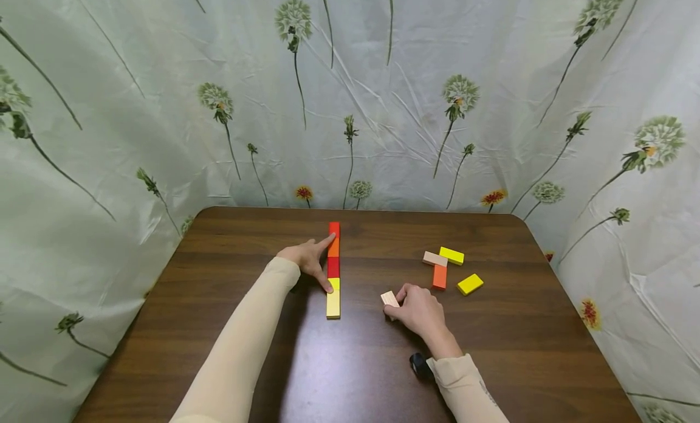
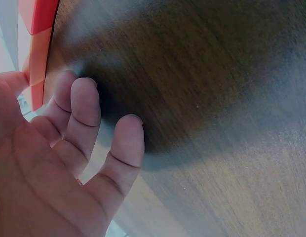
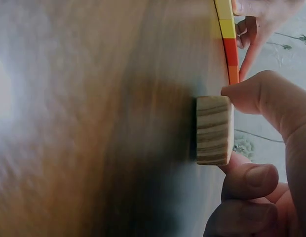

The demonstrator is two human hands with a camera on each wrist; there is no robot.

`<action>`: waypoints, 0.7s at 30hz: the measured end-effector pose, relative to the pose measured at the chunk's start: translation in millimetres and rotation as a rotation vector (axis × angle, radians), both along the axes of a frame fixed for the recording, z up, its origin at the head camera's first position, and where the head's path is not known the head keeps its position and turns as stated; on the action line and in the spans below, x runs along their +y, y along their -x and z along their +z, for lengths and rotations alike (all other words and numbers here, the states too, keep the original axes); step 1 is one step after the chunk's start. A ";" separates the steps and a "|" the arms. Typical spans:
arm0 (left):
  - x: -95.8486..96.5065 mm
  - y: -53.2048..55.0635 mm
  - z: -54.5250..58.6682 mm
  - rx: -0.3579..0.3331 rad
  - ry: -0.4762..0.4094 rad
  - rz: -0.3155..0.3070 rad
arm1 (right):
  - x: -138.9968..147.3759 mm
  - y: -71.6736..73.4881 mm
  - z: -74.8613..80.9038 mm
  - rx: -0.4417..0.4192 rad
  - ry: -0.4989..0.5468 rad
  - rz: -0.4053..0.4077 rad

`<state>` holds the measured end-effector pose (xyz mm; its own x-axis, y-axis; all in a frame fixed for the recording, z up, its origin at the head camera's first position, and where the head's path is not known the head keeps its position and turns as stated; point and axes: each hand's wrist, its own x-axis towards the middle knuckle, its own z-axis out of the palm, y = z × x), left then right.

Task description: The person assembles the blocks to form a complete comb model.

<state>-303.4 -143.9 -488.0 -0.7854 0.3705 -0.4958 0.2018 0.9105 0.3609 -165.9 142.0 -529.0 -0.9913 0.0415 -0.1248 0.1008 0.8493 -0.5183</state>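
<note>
Pale striped wooden rect. block (image 1: 389, 299) is pinched in R hand (image 1: 421, 312), right of straight row of red, orange & yellow rect. blocks (image 1: 333, 267); row's touched, ungripped, by L hand (image 1: 308, 259), fingers spread.

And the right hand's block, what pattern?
The block shows brown stripes, best in right wrist view.
</note>
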 end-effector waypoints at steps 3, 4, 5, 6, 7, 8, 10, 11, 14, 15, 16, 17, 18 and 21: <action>0.8 0.2 0.5 -0.001 -0.003 0.004 | -2.8 -2.4 -0.2 0.013 0.000 0.000; 1.0 0.3 0.6 0.000 -0.004 0.006 | -3.9 -3.2 -0.1 0.015 0.001 0.000; 1.2 0.5 0.5 0.001 -0.004 0.007 | -5.1 -4.1 0.1 0.016 0.002 0.000; 1.3 0.6 0.4 0.002 -0.003 0.008 | -6.4 -5.0 0.3 0.015 0.003 0.001; 1.4 0.8 0.2 0.002 -0.002 0.010 | -7.9 -5.9 0.6 0.014 0.006 0.001; 1.3 0.8 0.1 0.002 -0.002 0.010 | -9.2 -6.8 0.8 0.012 0.008 0.001; 1.4 1.0 -0.3 0.002 0.001 0.010 | -12.3 -8.6 1.7 0.014 0.013 0.003; 1.4 1.1 -0.5 0.001 0.002 0.010 | -13.8 -9.5 2.0 0.015 0.015 0.004; 1.5 1.6 -1.0 0.000 0.000 0.011 | -18.6 -12.4 4.0 0.019 0.023 0.012; 1.5 1.8 -1.3 0.001 0.000 0.011 | -20.3 -13.4 4.6 0.020 0.026 0.015; 1.5 1.9 -1.6 0.001 -0.002 0.012 | -21.9 -14.4 5.2 0.020 0.028 0.017; 1.5 2.1 -1.9 0.001 -0.003 0.012 | -23.7 -15.3 6.0 0.018 0.033 0.018; 1.4 2.2 -2.2 0.001 -0.003 0.011 | -25.6 -16.2 6.8 0.016 0.038 0.018; 1.1 2.2 -2.7 0.003 -0.005 0.010 | -30.9 -18.4 7.9 0.016 0.054 0.025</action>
<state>-305.6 -142.9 -490.7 -0.7902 0.3653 -0.4920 0.1939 0.9107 0.3647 -147.4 111.1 -521.1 -0.9938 0.0103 -0.1103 0.0712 0.8222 -0.5647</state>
